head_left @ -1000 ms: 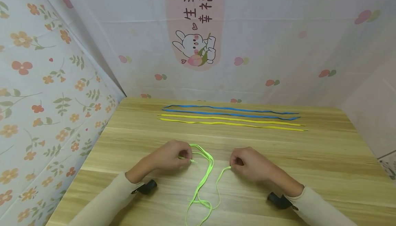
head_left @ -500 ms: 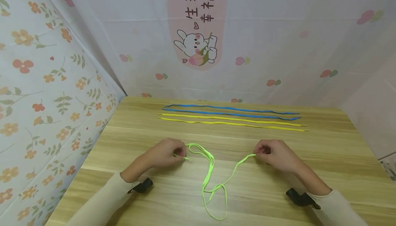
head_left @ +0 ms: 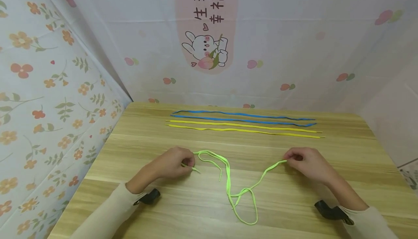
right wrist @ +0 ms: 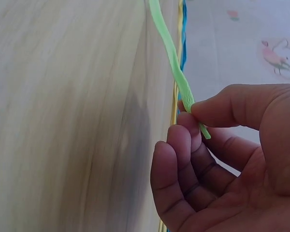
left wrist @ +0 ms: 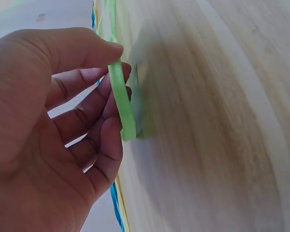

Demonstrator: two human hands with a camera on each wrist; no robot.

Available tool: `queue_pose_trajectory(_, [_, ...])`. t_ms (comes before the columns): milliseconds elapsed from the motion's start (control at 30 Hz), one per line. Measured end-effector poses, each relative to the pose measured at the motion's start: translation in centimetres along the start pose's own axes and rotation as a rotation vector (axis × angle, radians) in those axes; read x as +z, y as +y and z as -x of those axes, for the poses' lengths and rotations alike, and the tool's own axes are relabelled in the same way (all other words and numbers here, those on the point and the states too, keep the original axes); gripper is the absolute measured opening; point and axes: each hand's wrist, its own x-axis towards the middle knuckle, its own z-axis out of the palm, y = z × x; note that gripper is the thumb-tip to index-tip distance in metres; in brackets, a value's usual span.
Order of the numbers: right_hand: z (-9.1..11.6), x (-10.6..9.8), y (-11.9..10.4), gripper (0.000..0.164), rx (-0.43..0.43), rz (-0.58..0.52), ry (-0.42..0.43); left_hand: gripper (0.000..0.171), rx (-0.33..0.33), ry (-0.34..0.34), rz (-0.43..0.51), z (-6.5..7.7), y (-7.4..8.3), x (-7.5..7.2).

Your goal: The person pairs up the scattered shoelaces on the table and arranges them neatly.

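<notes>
head view is showing a wooden table (head_left: 277,210) with pale and darker grain bands running across it, its far edge sitting against a white cloth (head_left: 294,32) that is hanging behind. that cloth is carrying small fruit prints, plus a pink patch with a rabbit drawing and writing turned sideways. along the left side a flowered curtain (head_left: 49,86) is hanging. near the table's far edge a blue string (head_left: 196,112) is lying in two long lines, and just in front of it two yellow strings (head_left: 243,130) are stretching side by side. well in front of these, a bright green string (head_left: 228,181) is lying between the hands, bunching, crossing itself and making a loose loop toward the near side; i am unable to tell whether it is one string or more. the left hand (head_left: 174,162) is pinching green string between thumb and fingers, with an end sticking out below, and is hiding part of it. the right hand (head_left: 308,163) is pinching another end, a short tip poking past the thumb. light sleeves (head_left: 104,210) are covering both forearms, and a black device (head_left: 330,210) is jutting from each wrist.
</notes>
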Motion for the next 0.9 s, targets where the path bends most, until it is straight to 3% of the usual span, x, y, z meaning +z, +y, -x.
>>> queue_pose_trajectory(333, [1.5,-1.9,1.9,0.008,0.1,0.014,0.015,0.017,-0.061,0.025,0.061,1.2,-0.6,-1.3])
queue_pose_trajectory(567, [2.1,-2.9,3.1,0.013,0.158,-0.01,0.008,0.011,-0.082,0.007,0.024,1.6,-0.9,-1.8])
queue_pose_trajectory(800, [2.2,-3.2,3.6,0.016,0.192,-0.053,0.001,0.016,-0.121,0.016,-0.01,1.4,-0.7,-1.9])
queue_pose_trajectory(900, [2.3,-3.1,3.7,0.017,0.199,-0.07,-0.003,0.018,-0.094,0.034,-0.023,0.8,-0.4,-1.4])
